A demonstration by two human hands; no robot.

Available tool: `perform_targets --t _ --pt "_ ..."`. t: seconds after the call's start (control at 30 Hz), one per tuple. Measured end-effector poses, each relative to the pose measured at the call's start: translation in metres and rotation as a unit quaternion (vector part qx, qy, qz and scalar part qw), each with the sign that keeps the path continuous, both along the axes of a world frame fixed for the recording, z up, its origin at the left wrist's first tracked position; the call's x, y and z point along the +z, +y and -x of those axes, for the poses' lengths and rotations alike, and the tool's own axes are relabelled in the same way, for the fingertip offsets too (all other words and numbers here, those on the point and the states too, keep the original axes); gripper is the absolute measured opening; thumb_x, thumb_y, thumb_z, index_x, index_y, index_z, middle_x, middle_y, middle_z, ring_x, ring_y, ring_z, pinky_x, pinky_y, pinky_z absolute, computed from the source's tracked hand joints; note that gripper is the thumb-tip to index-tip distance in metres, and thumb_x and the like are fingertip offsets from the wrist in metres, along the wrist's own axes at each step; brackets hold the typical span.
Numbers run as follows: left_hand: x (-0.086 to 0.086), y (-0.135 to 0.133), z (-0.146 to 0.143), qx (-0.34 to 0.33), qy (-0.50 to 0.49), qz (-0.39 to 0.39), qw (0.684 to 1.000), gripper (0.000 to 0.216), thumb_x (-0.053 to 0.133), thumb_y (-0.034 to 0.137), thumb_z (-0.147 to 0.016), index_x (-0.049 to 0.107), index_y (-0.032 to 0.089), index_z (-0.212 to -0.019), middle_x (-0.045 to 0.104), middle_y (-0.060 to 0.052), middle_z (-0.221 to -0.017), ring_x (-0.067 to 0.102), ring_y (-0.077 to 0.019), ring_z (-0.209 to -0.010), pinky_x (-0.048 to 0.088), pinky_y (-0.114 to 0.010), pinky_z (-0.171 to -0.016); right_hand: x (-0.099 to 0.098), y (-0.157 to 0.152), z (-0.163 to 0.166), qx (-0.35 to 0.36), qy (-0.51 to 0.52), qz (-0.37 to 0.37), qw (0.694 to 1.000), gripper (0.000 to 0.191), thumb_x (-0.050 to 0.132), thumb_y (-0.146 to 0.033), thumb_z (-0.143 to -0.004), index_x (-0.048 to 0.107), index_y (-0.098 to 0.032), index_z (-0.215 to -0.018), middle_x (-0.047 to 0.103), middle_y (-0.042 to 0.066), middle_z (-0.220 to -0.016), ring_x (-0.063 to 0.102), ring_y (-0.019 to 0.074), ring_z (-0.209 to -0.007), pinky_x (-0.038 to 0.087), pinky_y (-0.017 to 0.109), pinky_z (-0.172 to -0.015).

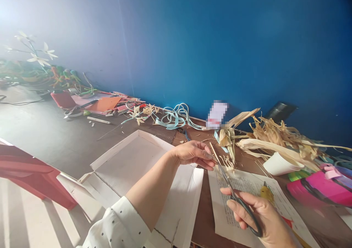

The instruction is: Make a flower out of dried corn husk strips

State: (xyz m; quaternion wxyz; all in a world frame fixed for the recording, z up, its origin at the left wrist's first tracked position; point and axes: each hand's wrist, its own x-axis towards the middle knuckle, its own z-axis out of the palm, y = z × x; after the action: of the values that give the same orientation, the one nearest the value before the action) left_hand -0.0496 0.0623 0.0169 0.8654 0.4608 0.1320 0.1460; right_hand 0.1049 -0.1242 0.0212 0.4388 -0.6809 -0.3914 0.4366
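Observation:
My right hand (264, 215) is closed round the black handles of a pair of scissors (224, 175), whose blades point up and away from me. The blades reach to the fingertips of my left hand (196, 153). That hand is pinched, and what lies between its fingers is too small to make out. Just beyond the blades lie thin cut pale strips (227, 162) and a bunch of dried corn husk (227, 141). Under the scissors a printed sheet of paper (220, 204) covers part of the brown table.
An opened white cardboard box (132, 152) lies under my left forearm. To the right are more husks (275, 134), a white cup (283, 164) on its side, a yellow glue gun (266, 193) and a pink container (321, 187). Looped pale-blue cord (176, 117) lies along the blue wall.

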Motion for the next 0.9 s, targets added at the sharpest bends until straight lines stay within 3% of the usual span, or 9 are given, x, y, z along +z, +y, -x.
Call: perform_targets --t 0.23,0.4,0.57,0.67,0.77,0.9 --pt "-0.004 0.0 -0.002 0.0 -0.012 -0.009 1.0 0.026 0.08 0.022 -0.062 0.06 0.01 -0.074 0.071 -0.01 -0.083 0.069 -0.0192 -0.076 0.056 -0.036 -0.078 -0.006 0.0 -0.004 -0.01 -0.012 -0.026 1.0 0.043 0.075 -0.049 -0.063 0.075 -0.016 -0.09 0.049 -0.002 -0.047 0.044 0.011 -0.043 0.038 0.024 -0.041" --pt "-0.011 0.0 -0.006 0.055 0.035 -0.05 0.997 0.032 0.082 0.031 -0.06 0.066 0.012 -0.08 0.07 -0.008 -0.086 0.067 -0.0149 -0.075 0.056 -0.031 -0.074 -0.008 -0.001 -0.024 -0.049 -0.016 -0.086 0.995 0.044 0.074 -0.048 -0.068 0.072 -0.019 -0.102 0.055 -0.001 -0.057 0.05 0.0136 -0.051 0.044 0.026 -0.051" --pt "-0.011 -0.003 -0.011 0.084 0.115 -0.132 0.981 0.039 0.078 0.043 -0.062 0.071 0.014 -0.087 0.068 -0.006 -0.086 0.059 -0.0109 -0.07 0.054 -0.025 -0.066 -0.011 -0.003 -0.042 -0.149 -0.01 -0.105 0.983 0.05 0.076 -0.047 -0.067 0.069 -0.021 -0.108 0.06 0.0 -0.067 0.054 0.0132 -0.061 0.048 0.022 -0.055" --pt "-0.006 -0.009 -0.013 0.071 0.176 -0.256 0.948 0.037 0.072 0.044 -0.068 0.073 0.017 -0.092 0.065 -0.003 -0.076 0.052 -0.0091 -0.063 0.047 -0.021 -0.058 -0.011 -0.007 -0.044 -0.191 0.004 -0.116 0.975 0.051 0.078 -0.046 -0.065 0.068 -0.022 -0.109 0.061 -0.001 -0.069 0.055 0.0126 -0.063 0.048 0.02 -0.056" --pt "-0.003 -0.016 -0.017 0.03 0.232 -0.388 0.892 0.029 0.069 0.04 -0.07 0.075 0.021 -0.09 0.067 0.0 -0.075 0.053 -0.0097 -0.065 0.043 -0.019 -0.06 -0.012 -0.013 -0.045 -0.172 -0.016 -0.133 0.976 0.05 0.077 -0.043 -0.068 0.067 -0.022 -0.112 0.062 0.0 -0.072 0.056 0.0136 -0.066 0.049 0.021 -0.061" --pt "-0.008 -0.026 -0.027 0.01 0.258 -0.493 0.831 0.021 0.07 0.036 -0.069 0.076 0.021 -0.082 0.069 0.0 -0.074 0.057 -0.0121 -0.069 0.04 -0.02 -0.062 -0.015 -0.019 -0.044 -0.168 -0.043 -0.139 0.975 0.052 0.075 -0.044 -0.069 0.066 -0.02 -0.115 0.063 0.002 -0.074 0.058 0.0167 -0.066 0.051 0.026 -0.06"
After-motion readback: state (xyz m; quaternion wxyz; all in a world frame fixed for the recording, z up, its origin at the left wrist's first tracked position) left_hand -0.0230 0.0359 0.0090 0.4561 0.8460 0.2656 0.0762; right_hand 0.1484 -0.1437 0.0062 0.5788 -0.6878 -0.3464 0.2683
